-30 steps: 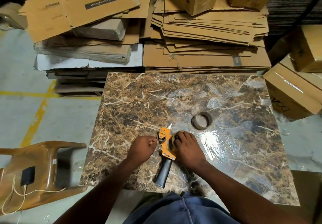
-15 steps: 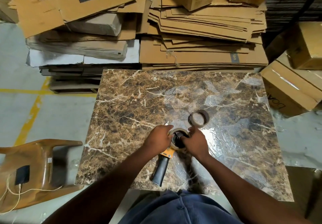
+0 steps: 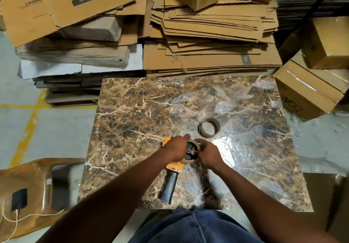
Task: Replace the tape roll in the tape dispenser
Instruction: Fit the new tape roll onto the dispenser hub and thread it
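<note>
Slab (image 3: 132, 110) under both hands, card stacks (image 3: 207, 40) well beyond my fingers. Dispenser (image 3: 174, 166) lies flat on it, black handle pointing back at me, orange frame under my left hand (image 3: 176, 148). New roll (image 3: 192, 160) sits on the hub between my hands; left fingers curl over its far-left edge, right hand (image 3: 208, 155) wraps its right side, fingertips close on the rim. Old core (image 3: 209, 127) just past my right fingertips, clear of everything. My read: roll looks on the hub but maybe not fully seated. Risks: cocked roll jams the hub if I press unevenly; dispenser slides since nothing pins the handle; blade end is hidden under my left hand, so a slip forward could nick fingers.
</note>
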Motion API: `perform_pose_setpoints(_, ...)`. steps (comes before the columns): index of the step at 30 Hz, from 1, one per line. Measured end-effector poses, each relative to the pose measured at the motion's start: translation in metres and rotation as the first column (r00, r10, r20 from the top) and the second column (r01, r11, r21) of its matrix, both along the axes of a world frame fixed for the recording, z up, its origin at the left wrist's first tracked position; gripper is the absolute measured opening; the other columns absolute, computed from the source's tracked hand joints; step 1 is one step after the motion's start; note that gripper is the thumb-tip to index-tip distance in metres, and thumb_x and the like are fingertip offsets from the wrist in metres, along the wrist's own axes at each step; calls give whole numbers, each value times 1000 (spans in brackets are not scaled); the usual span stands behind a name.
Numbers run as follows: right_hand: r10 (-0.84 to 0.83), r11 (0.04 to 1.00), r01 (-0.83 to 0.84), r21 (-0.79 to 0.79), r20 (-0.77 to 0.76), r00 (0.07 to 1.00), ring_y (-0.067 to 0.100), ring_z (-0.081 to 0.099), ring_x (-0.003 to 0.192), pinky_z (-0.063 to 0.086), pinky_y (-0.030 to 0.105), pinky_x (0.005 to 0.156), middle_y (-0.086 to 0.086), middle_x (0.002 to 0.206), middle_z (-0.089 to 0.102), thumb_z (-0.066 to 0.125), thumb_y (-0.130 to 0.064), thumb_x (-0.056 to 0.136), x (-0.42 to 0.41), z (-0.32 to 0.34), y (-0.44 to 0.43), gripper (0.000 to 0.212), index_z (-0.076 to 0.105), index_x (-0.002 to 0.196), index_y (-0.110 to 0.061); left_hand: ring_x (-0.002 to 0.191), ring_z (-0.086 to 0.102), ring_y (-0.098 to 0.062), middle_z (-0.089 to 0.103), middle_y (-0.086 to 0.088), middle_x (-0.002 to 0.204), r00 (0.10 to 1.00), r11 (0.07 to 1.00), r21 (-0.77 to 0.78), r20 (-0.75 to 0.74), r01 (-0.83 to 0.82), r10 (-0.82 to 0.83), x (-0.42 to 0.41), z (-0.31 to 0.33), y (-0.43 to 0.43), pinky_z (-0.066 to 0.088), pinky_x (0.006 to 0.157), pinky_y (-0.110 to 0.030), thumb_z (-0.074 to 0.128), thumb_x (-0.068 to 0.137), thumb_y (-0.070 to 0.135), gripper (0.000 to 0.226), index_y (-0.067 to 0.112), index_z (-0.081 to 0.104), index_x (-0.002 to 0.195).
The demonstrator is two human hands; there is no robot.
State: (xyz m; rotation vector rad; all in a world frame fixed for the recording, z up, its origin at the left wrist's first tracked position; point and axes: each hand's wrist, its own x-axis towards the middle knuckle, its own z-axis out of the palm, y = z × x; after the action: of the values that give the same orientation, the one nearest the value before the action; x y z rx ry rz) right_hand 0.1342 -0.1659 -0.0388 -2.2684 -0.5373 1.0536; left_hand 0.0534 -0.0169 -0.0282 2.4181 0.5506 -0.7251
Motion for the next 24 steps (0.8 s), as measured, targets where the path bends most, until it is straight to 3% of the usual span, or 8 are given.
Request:
perform_pose_setpoints(5,-26,999,28,-41,26,999,29,70,100,48,29,79,11,110,76,68,-5,82,-4,-1,5,48,64,129,-14,101,61,-40,58,-22,122,999,997,-61,-5,-39,38,-6,-7,-11,57,80,-55,67,92,4,74,18,28,153)
perform_pose_setpoints(9,-43,997,50,-66,105,994,38,68,92,52,41,73,19,102,73,67,-16,86,-10,-2,16,32,58,116,-9,109,61,-40,57,-22,129,996,996,-20,-1,-91,91,-9,-5,-18,52,78,-46,66,92,3,88,18,18,165)
perform_pose_setpoints(15,-18,992,29,-119,95,995,29,56,72,47,38,63,11,91,64,68,-15,87,-6,1,25,38,45,117,-6,79,60,-30,64,-22,120,985,983,-53,1,-175,175,-2,-1,-20,39,53,-36,69,89,3,109,20,-6,167)
perform_pose_setpoints(18,-12,990,25,-136,96,995,32,61,74,49,40,61,15,94,67,70,-17,84,-7,-1,28,46,39,117,-7,83,61,-34,60,-24,118,983,981,-78,-49,-180,176,4,0,-18,40,54,-38,70,89,4,103,22,2,165)
perform_pose_setpoints(21,-29,988,46,-147,117,993,33,65,79,52,41,62,15,97,66,70,-26,84,-8,-3,30,46,36,112,-14,70,56,-27,57,-12,94,980,979,-66,-53,-195,191,6,4,-16,35,47,-35,67,89,0,87,19,16,157)
perform_pose_setpoints(24,-9,978,50,-202,198,980,32,67,81,52,41,65,8,94,64,67,-28,88,-11,5,35,51,37,127,-13,61,48,-18,49,-3,78,989,989,-23,-39,-145,144,6,10,-13,31,45,-35,64,91,-2,80,14,21,155)
